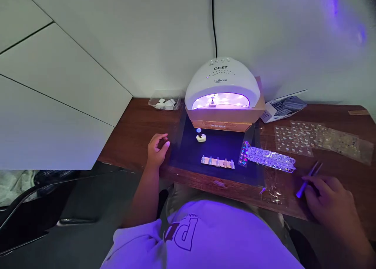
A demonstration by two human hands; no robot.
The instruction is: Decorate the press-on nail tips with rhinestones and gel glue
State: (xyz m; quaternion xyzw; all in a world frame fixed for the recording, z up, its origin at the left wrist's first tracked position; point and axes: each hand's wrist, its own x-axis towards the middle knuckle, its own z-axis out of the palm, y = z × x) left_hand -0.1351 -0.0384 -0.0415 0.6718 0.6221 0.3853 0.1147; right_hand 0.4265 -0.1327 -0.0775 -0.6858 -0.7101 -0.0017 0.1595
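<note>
My left hand [158, 149] rests at the table's left front, fingers loosely curled and thumb apart, with nothing in it. At the right front, my right hand [329, 196] has its fingers around a pair of purple-lit tweezers [308, 179], tips pointing away from me. On a dark mat [188, 151] between the hands lies a light strip [217, 162] carrying several nail tips. Behind it stands a small stand with a round top [201, 135]. A white nail lamp [222, 79] glows purple inside, with a small stand [212, 101] in its opening.
The lamp sits on a cardboard box [223, 126]. A clear rhinestone case [270, 159] and a colourful sequin pack [243, 154] lie right of the strip. Farther right are sticker sheets [293, 139] and an open box of packets [284, 106]. A clear tray [165, 100] stands back left.
</note>
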